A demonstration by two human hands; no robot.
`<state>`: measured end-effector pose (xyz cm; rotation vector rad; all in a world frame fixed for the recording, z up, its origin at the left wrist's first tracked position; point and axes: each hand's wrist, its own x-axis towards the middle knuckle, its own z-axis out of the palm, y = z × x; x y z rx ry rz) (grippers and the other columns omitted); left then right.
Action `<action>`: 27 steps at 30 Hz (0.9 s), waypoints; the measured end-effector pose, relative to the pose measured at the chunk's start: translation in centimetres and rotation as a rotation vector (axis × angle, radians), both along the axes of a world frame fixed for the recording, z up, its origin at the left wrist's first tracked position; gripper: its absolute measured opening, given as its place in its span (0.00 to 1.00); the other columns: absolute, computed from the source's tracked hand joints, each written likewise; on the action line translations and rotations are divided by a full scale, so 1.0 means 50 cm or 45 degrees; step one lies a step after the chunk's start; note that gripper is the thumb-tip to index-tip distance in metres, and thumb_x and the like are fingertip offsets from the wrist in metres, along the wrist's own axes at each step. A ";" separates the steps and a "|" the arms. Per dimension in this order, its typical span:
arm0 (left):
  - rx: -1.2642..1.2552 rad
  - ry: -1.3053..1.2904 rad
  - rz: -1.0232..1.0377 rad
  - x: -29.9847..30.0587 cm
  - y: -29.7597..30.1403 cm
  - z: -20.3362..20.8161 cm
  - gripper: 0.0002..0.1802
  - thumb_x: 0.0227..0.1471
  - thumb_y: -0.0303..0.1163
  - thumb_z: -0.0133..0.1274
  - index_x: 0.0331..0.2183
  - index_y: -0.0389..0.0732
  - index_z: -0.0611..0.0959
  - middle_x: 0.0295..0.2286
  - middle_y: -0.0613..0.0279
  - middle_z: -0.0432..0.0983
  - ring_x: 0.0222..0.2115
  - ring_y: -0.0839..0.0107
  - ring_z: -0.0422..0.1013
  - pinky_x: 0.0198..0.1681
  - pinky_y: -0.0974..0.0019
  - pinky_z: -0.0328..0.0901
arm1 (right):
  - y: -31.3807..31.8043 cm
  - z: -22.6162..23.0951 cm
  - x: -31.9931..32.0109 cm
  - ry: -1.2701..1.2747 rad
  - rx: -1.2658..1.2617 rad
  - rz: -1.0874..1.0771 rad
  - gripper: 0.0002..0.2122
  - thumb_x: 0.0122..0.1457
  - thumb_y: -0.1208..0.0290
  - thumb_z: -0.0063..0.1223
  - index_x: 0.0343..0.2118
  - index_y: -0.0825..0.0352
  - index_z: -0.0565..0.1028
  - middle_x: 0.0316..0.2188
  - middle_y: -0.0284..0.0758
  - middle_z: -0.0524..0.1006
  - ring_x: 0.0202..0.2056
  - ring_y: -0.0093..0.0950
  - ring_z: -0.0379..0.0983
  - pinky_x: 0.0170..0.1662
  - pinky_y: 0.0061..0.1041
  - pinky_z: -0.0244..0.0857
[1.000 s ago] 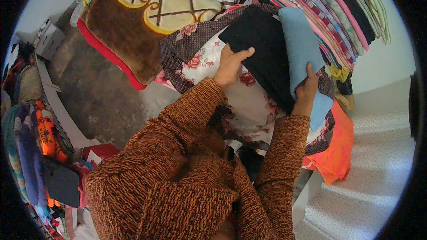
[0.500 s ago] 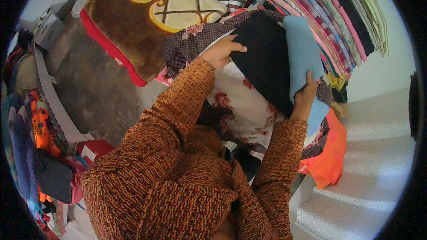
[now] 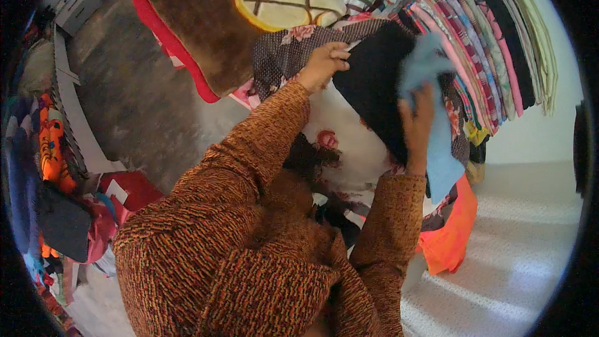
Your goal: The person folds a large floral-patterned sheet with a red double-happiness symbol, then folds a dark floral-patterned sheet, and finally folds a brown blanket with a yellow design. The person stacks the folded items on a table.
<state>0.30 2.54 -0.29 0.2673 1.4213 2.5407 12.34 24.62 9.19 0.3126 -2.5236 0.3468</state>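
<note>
Black cloth (image 3: pixel 373 81) and light blue cloth (image 3: pixel 442 143) found side by side, upper right of centre, over a white floral cloth (image 3: pixel 346 153) with a dark dotted border. Left hand (image 3: pixel 324 68) at the black cloth's left edge, fingers curled nearly closed; that edge appears to be pinched. Right hand (image 3: pixel 418 126) partly open, fingers pointing up the frame, by the blue cloth's crumpled, blurred upper part; whether it is gripped cannot be told. Step in hand, as judged: the two cloths being arranged against each other. A firm hold on the blue cloth's loose end seems called for, with the black edge kept steady. Small white label (image 3: pixel 116 192) noted on a red item (image 3: pixel 134 188), lower left; no writing or brand can be made out.
</note>
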 end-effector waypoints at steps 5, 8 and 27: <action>-0.344 0.153 0.381 0.015 -0.090 -0.028 0.18 0.43 0.23 0.53 0.40 0.33 0.72 0.34 0.51 0.75 0.27 0.61 0.73 0.31 0.67 0.68 | -0.059 -0.034 0.002 -0.102 0.244 -0.110 0.32 0.49 0.41 0.48 0.55 0.53 0.63 0.59 0.33 0.57 0.61 0.40 0.49 0.58 0.55 0.37; -1.185 0.638 0.628 0.014 -0.136 -0.046 0.22 0.40 0.30 0.58 0.40 0.35 0.73 0.35 0.52 0.74 0.33 0.57 0.72 0.36 0.62 0.67 | -0.071 -0.034 0.008 -0.086 0.414 -0.197 0.33 0.49 0.39 0.46 0.57 0.50 0.61 0.59 0.32 0.58 0.60 0.41 0.50 0.57 0.54 0.38; -2.417 1.060 0.754 -0.051 -0.190 -0.009 0.11 0.48 0.35 0.45 0.34 0.43 0.78 0.30 0.61 0.73 0.33 0.61 0.70 0.34 0.59 0.65 | -0.065 -0.047 0.009 -0.026 0.452 -0.180 0.32 0.49 0.42 0.48 0.58 0.47 0.60 0.58 0.31 0.59 0.59 0.40 0.51 0.57 0.55 0.41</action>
